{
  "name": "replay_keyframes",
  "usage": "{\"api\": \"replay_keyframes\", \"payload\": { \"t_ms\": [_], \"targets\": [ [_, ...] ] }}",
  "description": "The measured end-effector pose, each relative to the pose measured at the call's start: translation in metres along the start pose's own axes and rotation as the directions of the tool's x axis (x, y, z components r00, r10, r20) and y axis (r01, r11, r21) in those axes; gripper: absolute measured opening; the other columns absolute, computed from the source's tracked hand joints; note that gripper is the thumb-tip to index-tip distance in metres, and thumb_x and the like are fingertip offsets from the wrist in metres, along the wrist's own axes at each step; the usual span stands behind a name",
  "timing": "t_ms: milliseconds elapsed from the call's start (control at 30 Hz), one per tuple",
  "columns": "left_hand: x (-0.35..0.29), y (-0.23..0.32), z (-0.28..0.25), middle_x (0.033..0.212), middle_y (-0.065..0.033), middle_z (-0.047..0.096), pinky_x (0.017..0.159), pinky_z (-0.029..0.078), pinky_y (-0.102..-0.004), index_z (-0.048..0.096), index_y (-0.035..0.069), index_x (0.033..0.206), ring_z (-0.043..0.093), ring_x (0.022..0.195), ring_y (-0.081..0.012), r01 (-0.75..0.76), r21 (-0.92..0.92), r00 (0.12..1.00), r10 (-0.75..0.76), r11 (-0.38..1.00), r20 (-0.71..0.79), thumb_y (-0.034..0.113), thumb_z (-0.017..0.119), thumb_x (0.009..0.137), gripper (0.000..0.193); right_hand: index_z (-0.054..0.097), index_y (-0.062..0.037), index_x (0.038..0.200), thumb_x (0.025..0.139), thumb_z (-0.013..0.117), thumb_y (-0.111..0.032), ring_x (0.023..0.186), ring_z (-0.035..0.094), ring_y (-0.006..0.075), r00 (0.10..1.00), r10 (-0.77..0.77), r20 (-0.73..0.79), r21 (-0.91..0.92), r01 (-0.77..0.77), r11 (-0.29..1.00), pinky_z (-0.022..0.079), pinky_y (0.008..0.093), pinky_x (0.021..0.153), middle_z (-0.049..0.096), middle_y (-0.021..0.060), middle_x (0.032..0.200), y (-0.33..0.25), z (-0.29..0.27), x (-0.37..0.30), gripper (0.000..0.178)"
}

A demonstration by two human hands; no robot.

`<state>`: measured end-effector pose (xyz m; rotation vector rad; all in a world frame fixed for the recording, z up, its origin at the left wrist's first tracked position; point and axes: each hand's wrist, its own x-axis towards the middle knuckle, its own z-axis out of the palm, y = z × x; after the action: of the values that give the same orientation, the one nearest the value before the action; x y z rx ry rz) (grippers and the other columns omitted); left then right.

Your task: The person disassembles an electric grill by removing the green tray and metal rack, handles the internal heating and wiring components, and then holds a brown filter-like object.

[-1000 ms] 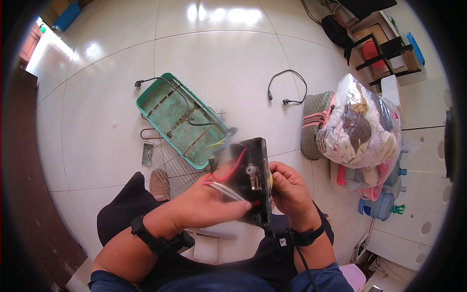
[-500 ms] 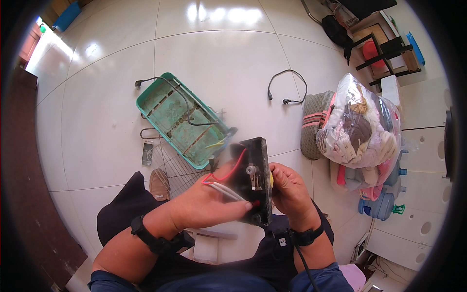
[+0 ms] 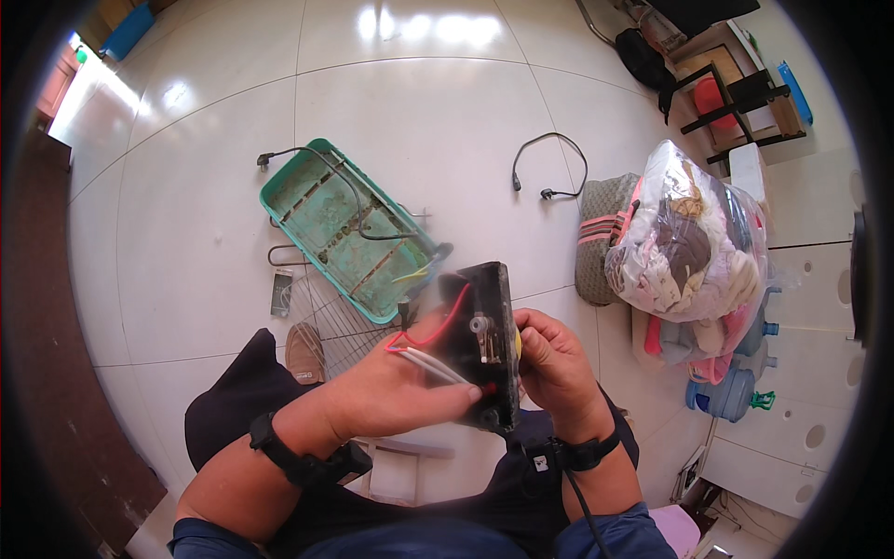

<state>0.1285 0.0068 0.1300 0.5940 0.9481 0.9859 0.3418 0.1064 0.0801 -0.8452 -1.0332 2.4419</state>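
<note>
My left hand [image 3: 396, 382] is closed round a black open-backed box [image 3: 489, 373], held upright above my lap. Inside the box a small metal fitting [image 3: 482, 335] shows. A red wire [image 3: 447, 328] and white-sleeved wires [image 3: 433, 364] run out of it across my left hand. On the box's right side, my right hand [image 3: 561, 359] pinches a small yellow part [image 3: 519, 345], mostly hidden by the fingers. Just beyond the box lies a long green metal tray [image 3: 307, 186], stained inside, with a black power cord [image 3: 358, 200] draped across it.
A wire rack [image 3: 326, 321] lies partly under the tray, near a brown shoe [image 3: 304, 354]. Farther right, a second black cord [image 3: 559, 135] rests on the tiled floor. To the right stand a clear bag of clothes [image 3: 694, 233] and blue water jugs [image 3: 726, 393].
The black box has shifted very slightly left in my left hand. The fingers of my right hand have moved a little against its side.
</note>
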Motion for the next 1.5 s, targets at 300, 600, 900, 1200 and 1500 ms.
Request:
{"api": "replay_keyframes", "payload": {
  "t_ms": [300, 600, 900, 1200, 1500],
  "targets": [
    [0.0000, 0.0009, -0.0014, 0.134, -0.0055, 0.057, 0.101, 0.047, -0.0299, 0.039, 0.003, 0.150, 0.055, 0.121, -0.0121, 0.012, 0.010, 1.000, -0.013, 1.000, 0.015, -0.001, 0.072, 0.085, 0.072, 0.064, -0.0005, 0.121, 0.105, 0.055, -0.039, 0.072, 0.055, 0.0079, 1.000, -0.009, 0.000, -0.060, 0.009, 0.998, 0.044, 0.0229, 0.065, 0.066, 0.0009, 0.092, 0.0019, 0.0001, 0.0011, 0.043],
    [0.0000, 0.0006, -0.0011, 0.135, -0.0057, 0.056, 0.102, 0.047, -0.0298, 0.038, 0.003, 0.151, 0.054, 0.122, -0.0121, 0.010, -0.002, 1.000, -0.010, 1.000, 0.012, 0.000, 0.072, 0.085, 0.074, 0.065, -0.0004, 0.121, 0.105, 0.055, -0.038, 0.071, 0.055, 0.0079, 1.000, -0.003, -0.002, -0.053, 0.003, 0.999, 0.044, 0.0230, 0.064, 0.066, 0.0009, 0.091, 0.0000, 0.0027, 0.0017, 0.042],
    [-0.0003, 0.0023, -0.0010, 0.137, -0.0056, 0.056, 0.103, 0.046, -0.0298, 0.037, 0.003, 0.152, 0.053, 0.123, -0.0123, 0.008, 0.012, 1.000, -0.008, 1.000, 0.017, 0.000, 0.071, 0.086, 0.074, 0.063, -0.0008, 0.122, 0.103, 0.061, -0.035, 0.072, 0.055, 0.0080, 1.000, -0.010, 0.009, -0.017, 0.010, 1.000, 0.045, 0.0224, 0.065, 0.067, 0.0017, 0.095, -0.0011, 0.0019, 0.0009, 0.039],
    [0.0003, 0.0030, 0.0000, 0.134, -0.0049, 0.057, 0.099, 0.048, -0.0285, 0.037, 0.004, 0.151, 0.055, 0.119, -0.0108, -0.001, -0.018, 1.000, 0.002, 1.000, 0.007, 0.000, 0.071, 0.086, 0.073, 0.062, -0.0010, 0.125, 0.103, 0.061, -0.032, 0.074, 0.056, 0.0078, 1.000, -0.004, -0.001, 0.000, 0.004, 1.000, 0.045, 0.0224, 0.066, 0.067, 0.0017, 0.097, -0.0012, 0.0020, 0.0009, 0.037],
    [0.0016, 0.0008, -0.0003, 0.128, -0.0039, 0.061, 0.095, 0.050, -0.0281, 0.037, 0.004, 0.151, 0.059, 0.112, -0.0098, 0.026, 0.022, 1.000, -0.026, 0.999, -0.010, 0.001, 0.070, 0.088, 0.072, 0.062, -0.0001, 0.125, 0.104, 0.060, -0.031, 0.072, 0.055, 0.0088, 0.999, 0.022, -0.040, 0.008, -0.021, 1.000, 0.045, 0.0232, 0.066, 0.066, 0.0020, 0.093, -0.0006, 0.0026, 0.0027, 0.038]
  ]
}}
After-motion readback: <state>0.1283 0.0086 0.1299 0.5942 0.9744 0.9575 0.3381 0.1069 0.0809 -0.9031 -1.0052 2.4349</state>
